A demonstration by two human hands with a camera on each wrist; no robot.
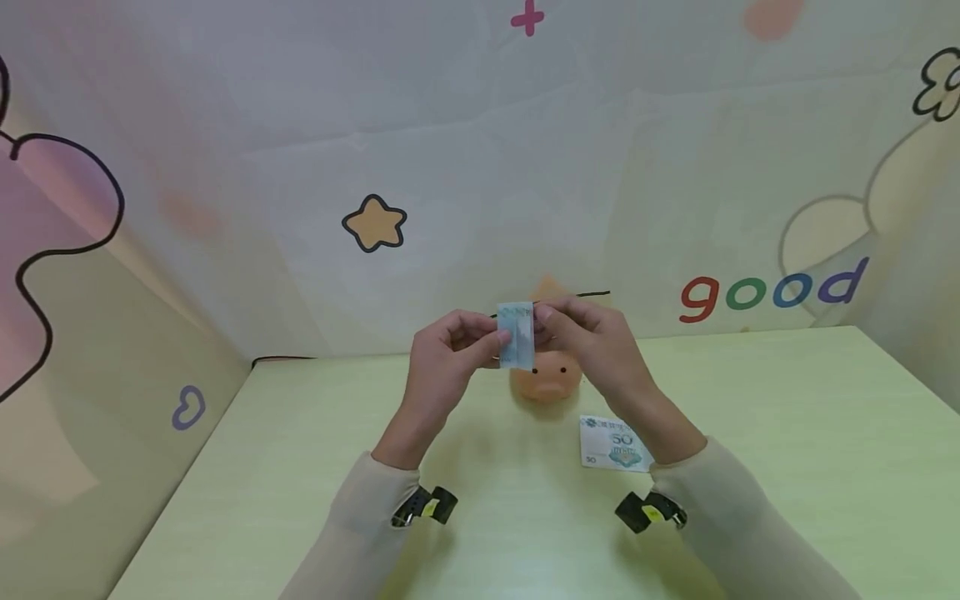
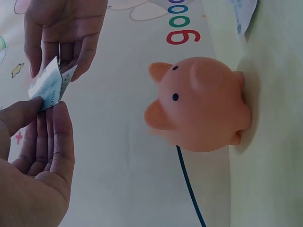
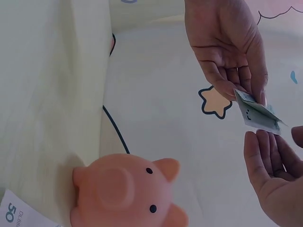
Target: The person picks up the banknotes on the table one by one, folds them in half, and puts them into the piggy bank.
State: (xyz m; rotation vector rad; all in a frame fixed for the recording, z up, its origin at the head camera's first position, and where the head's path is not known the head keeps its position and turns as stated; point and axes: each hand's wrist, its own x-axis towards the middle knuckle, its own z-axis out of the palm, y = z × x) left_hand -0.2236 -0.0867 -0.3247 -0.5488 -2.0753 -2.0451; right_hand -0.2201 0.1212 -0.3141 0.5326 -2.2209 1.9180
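A folded banknote (image 1: 516,336) is pinched between the thumb and fingers of my left hand (image 1: 453,354), held up above the table. In the left wrist view the banknote (image 2: 51,87) is doubled over, its folded layers slightly parted. My right hand (image 1: 600,342) is at the note's right side; in the right wrist view its fingers (image 3: 265,153) reach the note's edge while the thumb stands apart from it. Behind the hands an orange piggy bank (image 1: 546,379) stands on the table, partly hidden in the head view but plain in the left wrist view.
A second banknote (image 1: 615,443), marked 50, lies flat on the pale table (image 1: 262,467) near my right forearm, which covers part of it. A printed cloth backdrop (image 1: 465,208) rises behind the table and along its sides.
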